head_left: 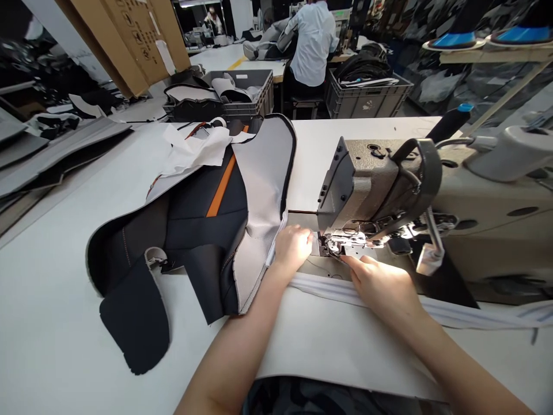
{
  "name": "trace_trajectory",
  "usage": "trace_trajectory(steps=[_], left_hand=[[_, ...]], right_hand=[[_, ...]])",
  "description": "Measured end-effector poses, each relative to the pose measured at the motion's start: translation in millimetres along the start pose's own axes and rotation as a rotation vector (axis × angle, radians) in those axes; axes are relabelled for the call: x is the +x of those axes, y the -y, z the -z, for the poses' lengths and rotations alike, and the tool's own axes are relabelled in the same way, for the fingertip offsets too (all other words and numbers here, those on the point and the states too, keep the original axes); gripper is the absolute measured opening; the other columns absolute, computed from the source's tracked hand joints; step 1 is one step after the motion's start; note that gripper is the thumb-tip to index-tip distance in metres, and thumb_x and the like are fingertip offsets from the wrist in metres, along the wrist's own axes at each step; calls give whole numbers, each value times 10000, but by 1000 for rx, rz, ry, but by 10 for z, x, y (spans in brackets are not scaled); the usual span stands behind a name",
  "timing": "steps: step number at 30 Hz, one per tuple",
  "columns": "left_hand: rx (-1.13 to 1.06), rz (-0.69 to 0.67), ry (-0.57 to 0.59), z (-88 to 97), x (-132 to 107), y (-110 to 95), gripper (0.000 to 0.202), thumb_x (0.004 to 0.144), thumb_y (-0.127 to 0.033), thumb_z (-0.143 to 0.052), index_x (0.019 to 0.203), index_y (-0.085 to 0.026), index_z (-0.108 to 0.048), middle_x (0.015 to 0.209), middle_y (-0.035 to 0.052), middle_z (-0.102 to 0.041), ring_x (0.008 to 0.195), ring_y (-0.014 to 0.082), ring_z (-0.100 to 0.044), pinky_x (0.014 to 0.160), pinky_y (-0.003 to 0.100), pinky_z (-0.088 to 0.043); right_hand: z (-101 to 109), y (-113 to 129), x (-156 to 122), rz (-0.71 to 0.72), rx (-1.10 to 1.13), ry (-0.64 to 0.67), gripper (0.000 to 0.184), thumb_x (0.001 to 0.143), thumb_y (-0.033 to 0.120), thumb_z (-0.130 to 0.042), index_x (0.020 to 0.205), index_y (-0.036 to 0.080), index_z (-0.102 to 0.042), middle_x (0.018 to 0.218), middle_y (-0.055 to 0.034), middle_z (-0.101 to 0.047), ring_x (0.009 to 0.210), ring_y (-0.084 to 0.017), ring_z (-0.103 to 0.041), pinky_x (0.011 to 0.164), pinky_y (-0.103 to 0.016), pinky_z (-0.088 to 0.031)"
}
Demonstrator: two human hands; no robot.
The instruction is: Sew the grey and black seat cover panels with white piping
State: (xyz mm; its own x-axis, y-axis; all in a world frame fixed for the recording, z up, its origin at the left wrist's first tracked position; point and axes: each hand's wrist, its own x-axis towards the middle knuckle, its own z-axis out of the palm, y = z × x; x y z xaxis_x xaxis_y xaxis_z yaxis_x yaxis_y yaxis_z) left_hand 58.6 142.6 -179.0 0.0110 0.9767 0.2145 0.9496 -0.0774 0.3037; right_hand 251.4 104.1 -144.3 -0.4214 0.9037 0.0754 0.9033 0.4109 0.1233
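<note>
My left hand [294,249] is closed on the sewing machine's bed, left of the presser foot [333,245]. Its fingertips are hidden, so what they hold does not show. My right hand [384,285] reaches in from the other side, index finger at the foot and the other fingers curled. Anything pinched there is too small to make out. The sewing machine's [371,178] lamp lights the needle area. Beside my left wrist lies a black and grey seat cover [263,190] with an orange stripe. A white striped strip [324,286] runs beneath both arms.
White paper-like sheets [194,147] rest on the cover's far end. Stacked panels [56,150] lie at left, near a cardboard box [129,40]. Grey crates [254,104] stand behind the table, where a person in a light shirt [313,43] sits. A thread cone [510,153] stands at right.
</note>
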Motion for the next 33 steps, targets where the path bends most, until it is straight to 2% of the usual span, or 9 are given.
trace_trajectory(steps=[5, 7, 10, 13, 16, 21, 24, 28, 33], left_hand=[[30, 60, -23, 17, 8, -21, 264, 888, -221, -473, 715, -181, -669, 710, 53, -596, 740, 200, -586, 612, 297, -408], [39, 63, -32, 27, 2, -28, 261, 892, -230, -476, 721, -182, -667, 727, 51, -605, 745, 197, -587, 611, 294, -409], [48, 57, -35, 38, -6, -32, 245, 891, -235, -490, 728, -185, -665, 741, 44, -612, 744, 190, -586, 616, 291, -411], [55, 52, -34, 46, -12, -32, 232, 887, -237, -503, 725, -185, -661, 743, 42, -613, 737, 186, -585, 616, 291, -412], [59, 46, -37, 49, -16, -27, 235, 888, -240, -503, 715, -186, -653, 743, 42, -613, 743, 185, -585, 619, 291, -411], [54, 43, -39, 42, -16, -19, 239, 892, -236, -495, 713, -189, -646, 749, 42, -615, 747, 184, -583, 632, 288, -410], [49, 53, -36, 36, -13, -18, 234, 891, -237, -498, 718, -187, -647, 757, 45, -613, 753, 184, -580, 635, 286, -409], [44, 61, -32, 37, -9, -21, 227, 891, -245, -502, 729, -185, -648, 768, 48, -612, 770, 187, -581, 645, 288, -409], [42, 72, -26, 67, 2, -22, 237, 906, -249, -479, 754, -188, -651, 781, 50, -614, 783, 189, -581, 658, 289, -408]], right_hand=[[-72, -13, -102, 10, 29, -45, 262, 869, 167, -478, 1056, 243, -646, 727, 4, -652, 572, -134, -602, 399, -250, -180], [-118, -61, -171, -13, 80, -119, 273, 900, 219, -449, 1121, 246, -608, 915, -1, -677, 615, -139, -614, 402, -248, -260], [-179, -161, -246, -142, 142, -175, 303, 921, 271, -415, 1184, 266, -565, 1183, 4, -622, 675, -162, -639, 463, -268, -393], [-217, -239, -257, -260, 191, -89, 316, 930, 288, -382, 1177, 278, -577, 1094, 4, -670, 661, -196, -651, 499, -296, -446], [-238, -261, -229, -290, 258, -32, 349, 927, 297, -365, 1201, 279, -580, 1038, -20, -691, 675, -223, -664, 530, -316, -479], [-324, -274, -206, -268, 430, -86, 375, 916, 338, -361, 1198, 257, -595, 1111, -54, -667, 881, -263, -667, 645, -327, -524], [-410, -300, -226, -236, 525, -118, 379, 914, 358, -359, 1174, 237, -607, 1225, -69, -608, 1015, -265, -626, 740, -326, -525], [-480, -280, -252, -188, 520, -129, 363, 915, 348, -366, 1159, 247, -615, 1329, -71, -524, 1012, -262, -628, 774, -335, -525], [-425, -148, -224, -84, 458, -132, 359, 933, 335, -341, 1150, 257, -616, 1310, -72, -542, 940, -251, -653, 722, -322, -534]])
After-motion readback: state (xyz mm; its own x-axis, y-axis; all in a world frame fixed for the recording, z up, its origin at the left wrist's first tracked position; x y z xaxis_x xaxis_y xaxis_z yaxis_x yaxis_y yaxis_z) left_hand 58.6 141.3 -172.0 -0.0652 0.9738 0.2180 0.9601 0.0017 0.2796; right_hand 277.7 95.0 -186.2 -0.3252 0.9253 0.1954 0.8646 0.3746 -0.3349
